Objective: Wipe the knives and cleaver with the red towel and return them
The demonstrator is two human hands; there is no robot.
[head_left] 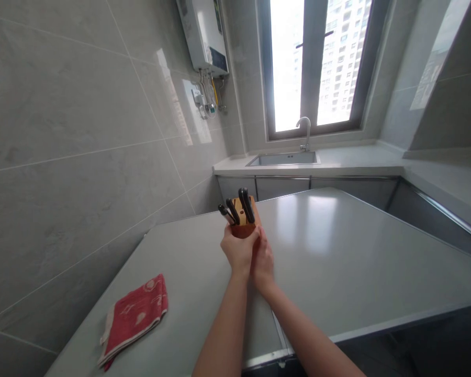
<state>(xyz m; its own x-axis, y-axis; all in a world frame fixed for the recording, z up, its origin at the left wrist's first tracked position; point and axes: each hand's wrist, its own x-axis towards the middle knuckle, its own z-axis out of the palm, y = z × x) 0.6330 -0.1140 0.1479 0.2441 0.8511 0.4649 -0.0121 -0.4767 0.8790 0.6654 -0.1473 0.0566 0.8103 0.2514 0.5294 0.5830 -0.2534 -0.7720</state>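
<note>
A wooden knife block [241, 230] stands on the grey table, with several black-handled knives [246, 205] slotted into its top. My left hand [238, 248] grips the near and left side of the block, thumb across its front. Along the right side my right hand [264, 259] is pressed to the wood, its fingers partly hidden behind the block and the left hand. Both forearms reach in from the bottom, close together at the wrists. The lower part of the block is covered by my hands.
A folded red cloth [135, 317] lies at the table's left. The grey table [349, 251] extends right. Beyond it are a counter with a sink [284, 158] and faucet [307, 133], below a window. A water heater [206, 34] hangs on the tiled wall.
</note>
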